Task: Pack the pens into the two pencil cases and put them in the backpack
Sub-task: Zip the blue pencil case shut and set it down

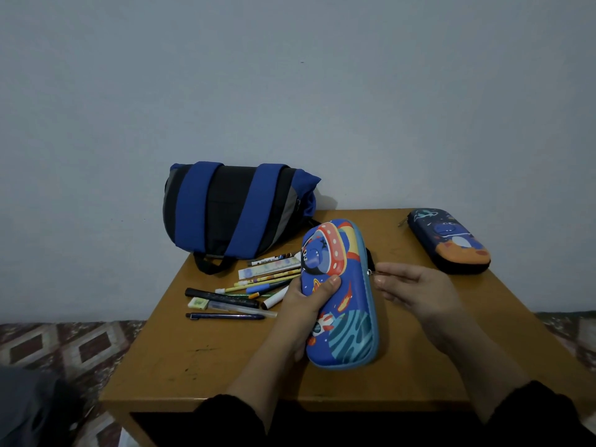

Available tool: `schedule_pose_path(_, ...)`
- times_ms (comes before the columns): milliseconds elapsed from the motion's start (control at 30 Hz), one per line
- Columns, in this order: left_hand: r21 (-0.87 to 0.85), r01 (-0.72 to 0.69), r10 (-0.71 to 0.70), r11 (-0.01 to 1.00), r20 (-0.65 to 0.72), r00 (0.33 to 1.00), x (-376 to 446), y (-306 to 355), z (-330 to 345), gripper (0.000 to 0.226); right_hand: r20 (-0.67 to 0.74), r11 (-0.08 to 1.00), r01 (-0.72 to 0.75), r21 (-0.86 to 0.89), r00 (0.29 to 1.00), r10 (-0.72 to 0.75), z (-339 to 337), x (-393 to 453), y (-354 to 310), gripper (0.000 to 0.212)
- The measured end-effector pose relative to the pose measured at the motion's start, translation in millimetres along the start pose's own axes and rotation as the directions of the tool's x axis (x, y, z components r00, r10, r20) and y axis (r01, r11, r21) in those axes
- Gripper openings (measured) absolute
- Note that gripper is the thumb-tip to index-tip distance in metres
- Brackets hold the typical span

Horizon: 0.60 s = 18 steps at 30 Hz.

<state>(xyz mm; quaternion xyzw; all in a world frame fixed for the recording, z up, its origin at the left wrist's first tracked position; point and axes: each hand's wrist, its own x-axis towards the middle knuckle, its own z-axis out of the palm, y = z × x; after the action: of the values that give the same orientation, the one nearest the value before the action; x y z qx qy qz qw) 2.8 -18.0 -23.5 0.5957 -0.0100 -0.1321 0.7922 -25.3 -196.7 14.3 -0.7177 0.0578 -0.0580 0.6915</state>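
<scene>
Left hand (311, 296) grips the bright blue pencil case (342, 295) above the tabletop (193, 359), right hand (416, 290) pinching its zipper pull (371, 273); pens (245, 293), backpack (237, 209) and dark pencil case (450, 241) lie behind.

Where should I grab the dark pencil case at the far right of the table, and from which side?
Judging by its pose, grip the dark pencil case across its narrow width near the middle, coming from above with the right hand. It lies flat and closed on the table, with its long sides free and nothing close beside it.
</scene>
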Motion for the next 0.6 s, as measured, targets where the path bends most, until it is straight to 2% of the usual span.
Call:
schedule_pose_path(200, 0.023, 0.042, -0.043, 0.999, 0.068, 0.997, -3, 0, -1, 0.042, -0.152, 0.965, 0.159, -0.207, 0.970, -0.192, 3, 12, 10, 0.015)
schedule_pose_path(333, 0.082, 0.044, -0.058, 0.996, 0.173, 0.983, -6, -2, -5, 0.051, -0.261, 0.947, 0.212, -0.242, 0.925, -0.274, -7, 28, 2, 0.011)
schedule_pose_path(500, 0.131, 0.040, -0.069, 0.991, 0.226, 0.972, -5, -2, -13, 0.048, -0.230, 0.926, 0.237, -0.294, 0.923, -0.310, -12, 41, -12, 0.010)
schedule_pose_path(600, 0.163, 0.029, -0.075, 0.986, 0.278, 0.958, -5, 1, -16, 0.066, -0.188, 0.929, 0.212, -0.304, 0.942, -0.277, -12, 48, -17, 0.007)
